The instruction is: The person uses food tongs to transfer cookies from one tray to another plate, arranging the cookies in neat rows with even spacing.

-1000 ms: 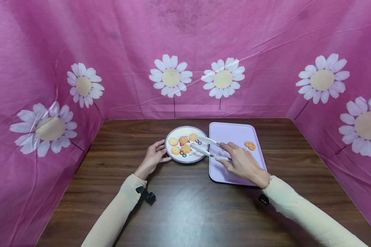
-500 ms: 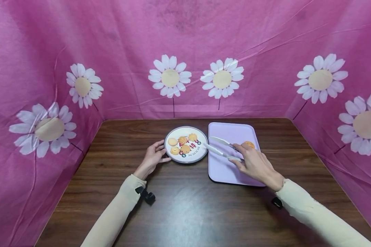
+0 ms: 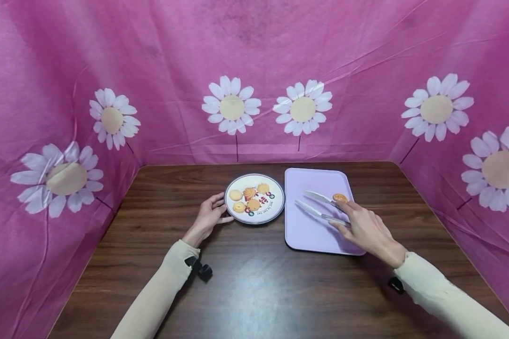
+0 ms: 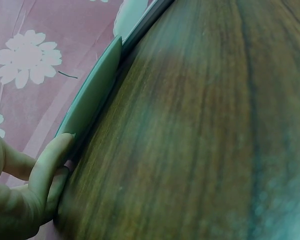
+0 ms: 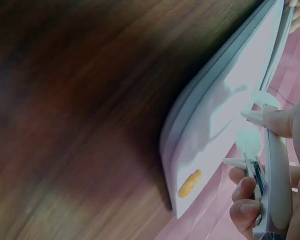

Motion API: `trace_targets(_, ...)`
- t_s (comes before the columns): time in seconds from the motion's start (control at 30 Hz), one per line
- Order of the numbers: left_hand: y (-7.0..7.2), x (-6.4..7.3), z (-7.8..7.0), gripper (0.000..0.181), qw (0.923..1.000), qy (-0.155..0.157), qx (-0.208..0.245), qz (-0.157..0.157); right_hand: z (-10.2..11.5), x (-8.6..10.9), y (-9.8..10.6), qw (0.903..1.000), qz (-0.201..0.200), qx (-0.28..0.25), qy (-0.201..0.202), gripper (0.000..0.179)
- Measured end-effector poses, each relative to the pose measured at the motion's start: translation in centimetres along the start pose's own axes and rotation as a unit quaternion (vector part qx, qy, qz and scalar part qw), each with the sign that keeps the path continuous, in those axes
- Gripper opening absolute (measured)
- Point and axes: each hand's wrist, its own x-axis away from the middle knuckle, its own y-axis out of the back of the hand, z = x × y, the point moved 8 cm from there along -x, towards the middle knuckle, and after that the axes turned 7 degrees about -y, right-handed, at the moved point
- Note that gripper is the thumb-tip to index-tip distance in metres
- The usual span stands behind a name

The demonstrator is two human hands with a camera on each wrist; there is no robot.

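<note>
My left hand [image 3: 207, 218] holds the left rim of a round white plate [image 3: 242, 182], thumb along its near edge. In the left wrist view, a finger lies against the rim of the plate [image 4: 92, 95]. Several cookies [image 3: 249, 192] sit on the plate's left and upper part. My right hand [image 3: 366, 230] grips metal tongs [image 3: 318, 213] over the lilac tray [image 3: 314, 235]. The tongs' tips are spread, point left and hold nothing. One pretzel-shaped cookie [image 3: 340, 197] lies at the tray's right side, just beyond my fingers; the right wrist view shows this cookie [image 5: 190, 183] too.
Plate and tray stand side by side near the far edge of the brown wooden table [image 3: 237, 282]. A pink cloth [image 3: 263, 42] with white daisies hangs behind and on both sides. A black strap device [image 3: 199, 268] sits at the left wrist.
My right hand has moved right with the tongs, from over the plate to over the tray near the pretzel-shaped cookie. The left hand and the cookies on the plate have stayed put.
</note>
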Motion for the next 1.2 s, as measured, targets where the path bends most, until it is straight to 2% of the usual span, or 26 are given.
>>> trace_targets(0.33, 0.0, -0.1, 0.3, 0.057, 1.0, 0.001, -0.001, -0.003, -2.7, 0.9, 1.2, 0.9994, -0.003, 0.022, -0.027, 0.057)
trace_targets(0.67, 0.0, -0.2, 0.2, 0.058, 1.0, 0.002, 0.004, -0.002, -4.7, 1.6, 2.3, 0.9973, -0.028, 0.039, -0.056, 0.055)
trace_targets(1.2, 0.0, -0.3, 0.3, 0.058, 1.0, 0.0, 0.005, -0.004, -6.2, 2.1, 2.8, 0.9942, -0.021, 0.054, -0.09, 0.045)
